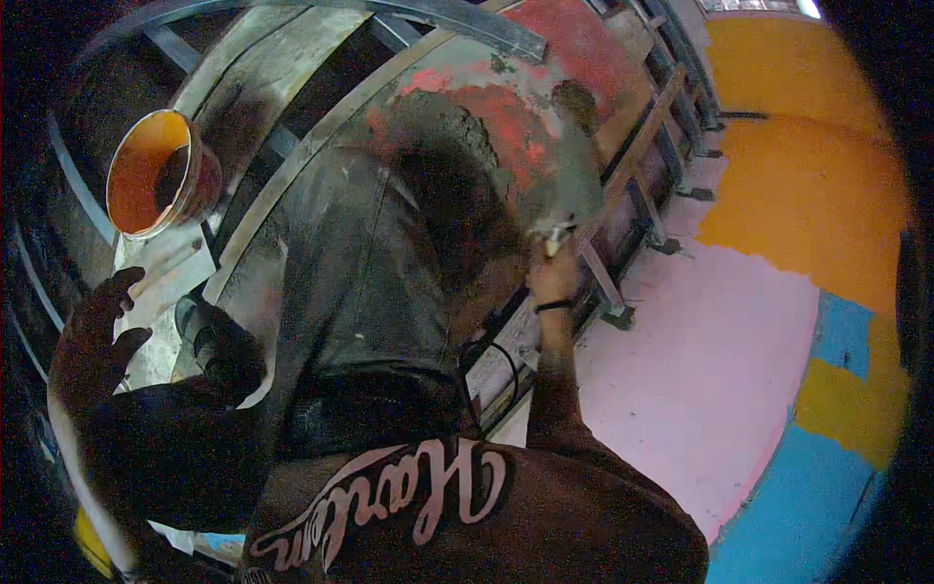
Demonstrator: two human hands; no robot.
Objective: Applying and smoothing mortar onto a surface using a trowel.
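Note:
My right hand [553,277], with a dark band at the wrist, is closed around the handle of what looks like a trowel [566,190]. Its grey blade lies against a surface of grey mortar [438,122] and red patches [530,112], and the blade's edges blend into the mortar. A clump of mortar [574,102] sits just beyond the tool. On the far left, my left hand [102,331] is in shadow with its fingers apart and nothing in them. Beyond that hand, a bucket [206,185] with an orange inside tilts on a pale board.
Curved metal bars [448,21] cross the top, and a slatted metal frame [642,200] runs along the right. My bent legs [365,263] and a dark boot [219,346] fill the middle. Past the frame lies a surface painted pink [696,360], orange [798,165] and blue [803,496].

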